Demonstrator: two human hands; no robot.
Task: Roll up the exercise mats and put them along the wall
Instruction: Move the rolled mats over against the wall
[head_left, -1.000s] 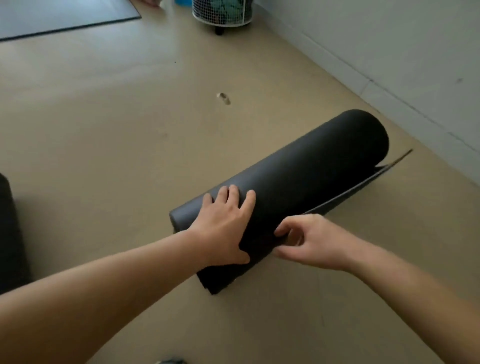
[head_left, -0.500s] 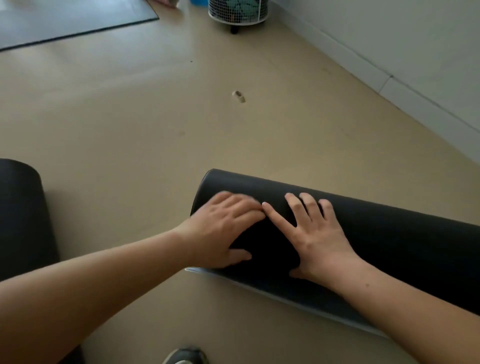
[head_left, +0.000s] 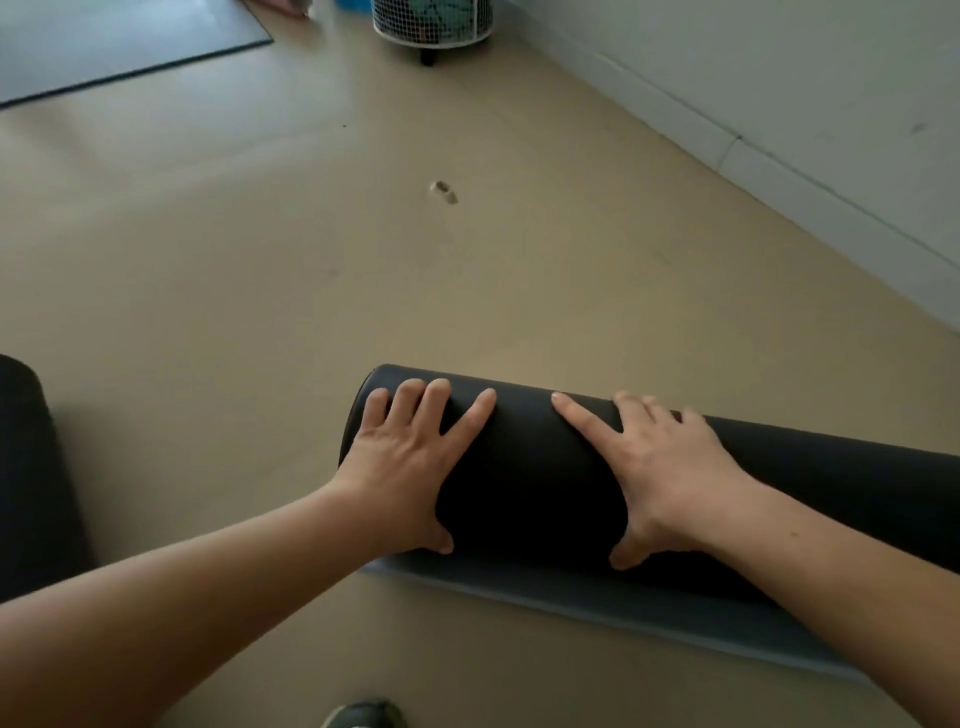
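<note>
A dark grey rolled exercise mat (head_left: 530, 467) lies across the beige floor in front of me, its loose flap (head_left: 649, 613) showing along the near side. My left hand (head_left: 410, 462) presses flat on the roll near its left end, fingers spread. To the right, my right hand (head_left: 660, 467) rests flat on the roll as well, fingers straight and thumb low on the near side. A second rolled dark mat (head_left: 31, 478) stands at the left edge. The white wall (head_left: 779, 67) with its baseboard runs along the right.
A flat grey mat (head_left: 104, 47) lies at the far left. A white wire basket on wheels (head_left: 431, 23) stands at the far end by the wall. A small scuff (head_left: 444, 191) marks the floor. My shoe tip (head_left: 363, 716) shows at the bottom.
The roll has turned from slanting toward the wall to lying across my view. My right hand let go of the flap edge and now lies flat; both hands have spread apart on the roll.
</note>
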